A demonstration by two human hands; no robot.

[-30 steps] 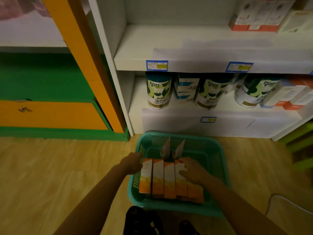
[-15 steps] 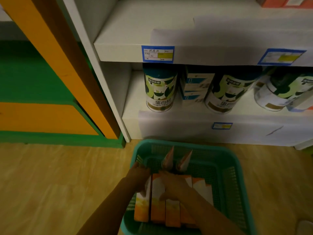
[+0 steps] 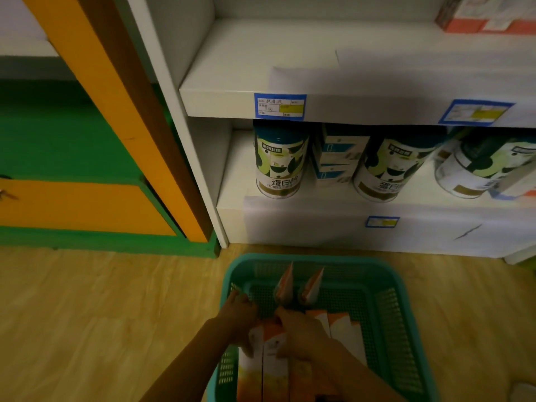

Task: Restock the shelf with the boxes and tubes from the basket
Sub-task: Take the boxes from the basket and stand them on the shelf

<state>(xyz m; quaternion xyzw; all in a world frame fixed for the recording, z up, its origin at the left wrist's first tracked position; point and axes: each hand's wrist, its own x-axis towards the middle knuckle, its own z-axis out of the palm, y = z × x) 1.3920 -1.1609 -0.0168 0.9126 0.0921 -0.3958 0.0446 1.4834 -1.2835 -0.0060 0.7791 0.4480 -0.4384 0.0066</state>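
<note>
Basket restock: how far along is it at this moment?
Nothing looks shelved yet. Both hands, left and right, are on the row of orange boxes in the basket; a firm grip isn't clear. Left to do: all boxes and two tubes, onto the shelf.

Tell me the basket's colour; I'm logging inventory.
Teal green basket, seen in the head view.

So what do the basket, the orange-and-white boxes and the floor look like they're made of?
Basket: teal moulded plastic, judging by its perforated mesh walls and smooth rounded rim.
Orange-and-white boxes: printed cardboard, likely; flat faces, crisp folded edges, slight sheen.
Floor: wood-look planks with visible grain, either laminate or vinyl; the dim, blurred view leaves it open.
</note>
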